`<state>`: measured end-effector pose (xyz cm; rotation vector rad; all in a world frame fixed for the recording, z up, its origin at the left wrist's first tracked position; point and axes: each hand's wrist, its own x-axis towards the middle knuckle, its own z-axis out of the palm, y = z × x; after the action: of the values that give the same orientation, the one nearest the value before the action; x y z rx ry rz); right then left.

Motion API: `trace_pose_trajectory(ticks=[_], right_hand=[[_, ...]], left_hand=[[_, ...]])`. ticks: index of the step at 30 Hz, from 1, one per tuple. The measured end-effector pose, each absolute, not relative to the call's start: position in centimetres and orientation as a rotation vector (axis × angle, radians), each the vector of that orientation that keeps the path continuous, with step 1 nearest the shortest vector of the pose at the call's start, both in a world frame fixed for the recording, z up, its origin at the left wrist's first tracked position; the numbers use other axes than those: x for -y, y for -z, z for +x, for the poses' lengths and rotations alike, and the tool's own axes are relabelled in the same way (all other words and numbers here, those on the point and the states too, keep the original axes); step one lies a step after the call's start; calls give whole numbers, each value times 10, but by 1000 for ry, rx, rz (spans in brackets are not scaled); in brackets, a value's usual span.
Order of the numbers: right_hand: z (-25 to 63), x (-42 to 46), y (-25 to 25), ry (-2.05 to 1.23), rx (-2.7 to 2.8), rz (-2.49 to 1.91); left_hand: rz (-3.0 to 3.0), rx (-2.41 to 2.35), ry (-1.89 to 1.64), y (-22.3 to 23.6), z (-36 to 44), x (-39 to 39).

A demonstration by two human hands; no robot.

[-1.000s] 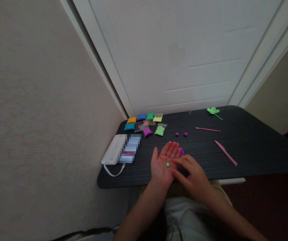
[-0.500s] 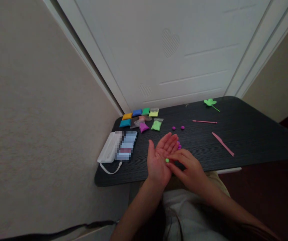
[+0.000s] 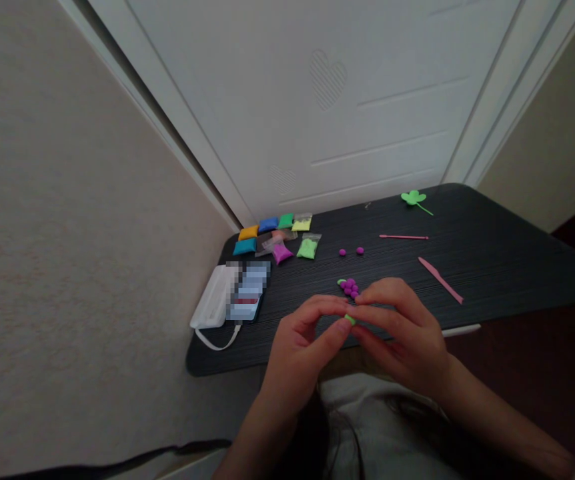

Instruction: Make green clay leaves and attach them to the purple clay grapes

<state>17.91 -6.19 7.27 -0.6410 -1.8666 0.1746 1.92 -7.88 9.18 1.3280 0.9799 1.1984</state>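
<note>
A small piece of light green clay [image 3: 350, 319] is pinched between the fingertips of both hands above the table's near edge. My left hand [image 3: 312, 333] comes at it from the left, thumb and fingers closed on it. From the right, my right hand [image 3: 402, 330] grips the same piece with its thumb and fingers. Just beyond the fingertips lies a cluster of purple clay balls [image 3: 350, 287] with a green bit [image 3: 341, 282] at its upper left. Farther back rest two loose purple balls [image 3: 360, 251].
Several bagged clay packets [image 3: 281, 252] sit at the back left. Nearer are a white power bank [image 3: 216, 297] with a cable and a phone [image 3: 250, 291]. On the right lie a pink clay knife [image 3: 440, 280], a thin pink stick tool [image 3: 403, 237] and a green flower-shaped piece [image 3: 413, 197].
My left hand has turned from an open, upturned palm to a pinch. Both hands now hold the green clay between their fingertips, and the purple cluster has come into fuller view.
</note>
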Motion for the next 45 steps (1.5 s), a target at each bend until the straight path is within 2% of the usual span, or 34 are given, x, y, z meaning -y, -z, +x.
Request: trace_pose_trajectory(ticks=[10,16,23,29,33,37,45], right_hand=[[178,59,-73,-178,1872,-639],[195,52,-64,-201,1879,-828],[196,50,-46,-269,1968,-853],[188,50,-36,-306,1933,-857],[185,48,-38,-258,1938,-842],[171,49,-42,-196,2088,-788],[160,53,-38,-279,2280,-883]], left_hand=[[1333,-964,-1174,-90,21,79],[1316,-1043,-1191,-81,20,69],[1301,-1011,-982,-68,29,60],[1242,-1008,-988,-62,29,60],[904,-874,-1133,-59,31,54],[462,-597,-1110,-54,34,43],[338,-443,-1227,-38,40,42]])
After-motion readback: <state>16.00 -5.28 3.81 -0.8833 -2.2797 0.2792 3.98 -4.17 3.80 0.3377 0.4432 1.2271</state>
